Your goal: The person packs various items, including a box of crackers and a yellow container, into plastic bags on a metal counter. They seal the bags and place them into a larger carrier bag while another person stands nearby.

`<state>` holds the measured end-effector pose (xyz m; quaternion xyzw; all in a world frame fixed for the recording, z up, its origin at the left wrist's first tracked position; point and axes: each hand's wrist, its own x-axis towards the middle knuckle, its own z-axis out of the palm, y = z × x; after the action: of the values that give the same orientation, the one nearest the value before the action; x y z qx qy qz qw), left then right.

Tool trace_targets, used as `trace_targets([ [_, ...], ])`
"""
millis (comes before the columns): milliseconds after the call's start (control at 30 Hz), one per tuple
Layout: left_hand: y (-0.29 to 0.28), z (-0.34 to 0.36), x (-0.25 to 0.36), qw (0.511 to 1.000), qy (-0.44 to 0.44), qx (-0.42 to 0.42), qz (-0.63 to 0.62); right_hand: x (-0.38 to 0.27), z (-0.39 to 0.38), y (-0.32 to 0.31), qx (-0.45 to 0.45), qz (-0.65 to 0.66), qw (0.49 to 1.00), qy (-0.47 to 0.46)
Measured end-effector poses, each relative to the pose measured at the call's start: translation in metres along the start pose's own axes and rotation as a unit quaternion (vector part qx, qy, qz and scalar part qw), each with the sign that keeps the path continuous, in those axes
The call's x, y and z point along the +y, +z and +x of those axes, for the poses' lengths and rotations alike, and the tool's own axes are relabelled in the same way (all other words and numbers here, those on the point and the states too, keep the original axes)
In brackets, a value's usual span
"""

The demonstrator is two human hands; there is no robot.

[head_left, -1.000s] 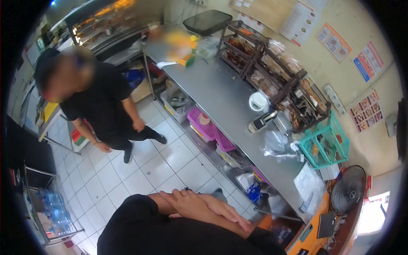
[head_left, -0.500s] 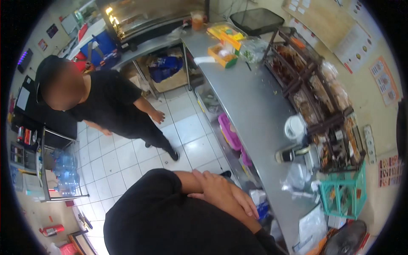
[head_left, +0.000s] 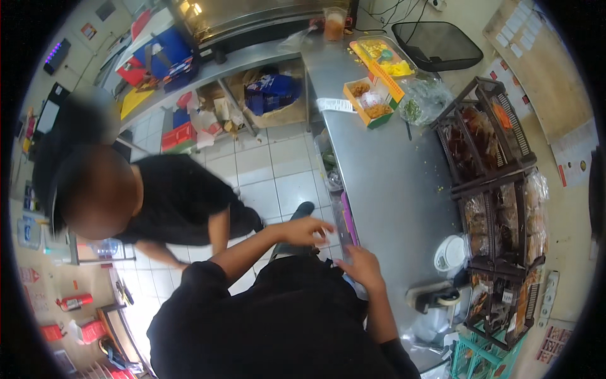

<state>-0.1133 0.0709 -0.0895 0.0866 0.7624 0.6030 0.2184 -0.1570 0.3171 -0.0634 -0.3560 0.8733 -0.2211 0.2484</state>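
My left hand point(head_left: 308, 231) is raised over my lower body with its fingers apart and nothing in them. My right hand point(head_left: 361, 264) hangs beside the edge of the steel counter point(head_left: 385, 202), fingers loosely apart and empty. On the counter to the right of my right hand are a white round container point(head_left: 449, 254) and a dark device with a pale handle point(head_left: 435, 297). A co-worker in a black T-shirt and cap point(head_left: 170, 189) stands close at my left, leaning forward, with arms lowered.
Dark stacked racks of bagged food point(head_left: 492, 221) line the counter's right side, above a green basket point(head_left: 480, 354). Food boxes point(head_left: 372, 101) and a clear bag point(head_left: 423, 98) lie at the far end. Beyond are a blue cooler point(head_left: 161, 47) and cluttered lower shelf point(head_left: 208, 107). Tiled floor point(head_left: 271, 155) runs between.
My crossed arms have come apart and my hands have separated. The co-worker has moved closer on my left. My view has turned toward the counter's far end.
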Motion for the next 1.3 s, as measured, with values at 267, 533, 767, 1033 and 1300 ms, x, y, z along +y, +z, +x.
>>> trace_targets([
  [267, -0.206, 0.126, -0.075, 0.883, -0.002, 0.426, -0.195, 0.027, 0.102, -0.021, 0.128, 0.136, 0.979, 0.086],
  [533, -0.287, 0.21, -0.118, 0.838, -0.035, 0.524, -0.148, -0.015, 0.199, -0.015, 0.222, 0.256, 0.934, 0.117],
  [767, -0.286, 0.198, -0.147, 0.913, -0.121, 0.361, -0.145, -0.019, 0.253, 0.001, 0.213, 0.372, 0.896, 0.111],
  [1033, -0.218, 0.157, -0.069, 0.983, -0.106, 0.065, -0.134, -0.02, 0.319, 0.012, 0.273, 0.61, 0.699, 0.254],
  [1300, -0.236, 0.195, -0.065, 0.974, 0.049, 0.222, 0.001, 0.058, 0.259, 0.028, 0.476, 0.102, 0.824, 0.291],
])
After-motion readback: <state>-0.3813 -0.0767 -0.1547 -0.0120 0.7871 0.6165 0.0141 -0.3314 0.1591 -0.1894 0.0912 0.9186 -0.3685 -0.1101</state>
